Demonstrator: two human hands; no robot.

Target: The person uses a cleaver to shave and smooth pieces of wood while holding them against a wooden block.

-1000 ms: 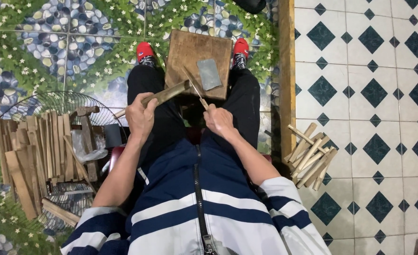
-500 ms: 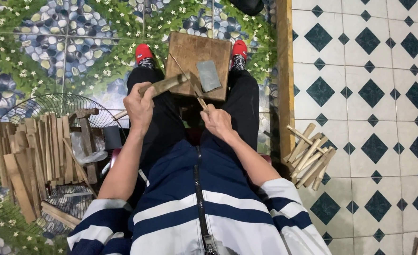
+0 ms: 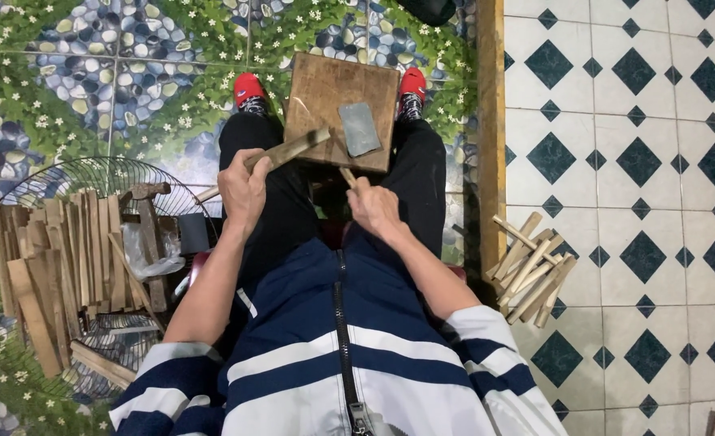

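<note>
I sit looking down at my lap. My left hand grips a long flat wooden stick that slants up to the right, its far end over a square wooden block between my feet. My right hand is closed on the handle of a knife, its tip pointing up toward the block; most of the blade is hidden. A grey sharpening stone lies on the block. The two hands are apart, with the stick's end just left of the knife.
A round wire fan guard lies at the left under a heap of flat wooden slats and a hammer. A small pile of cut sticks lies on the tiled floor at the right, past a wooden strip.
My left hand has lifted the stick up and forward onto the block's near edge. My right hand has drawn the knife back slightly toward me.
</note>
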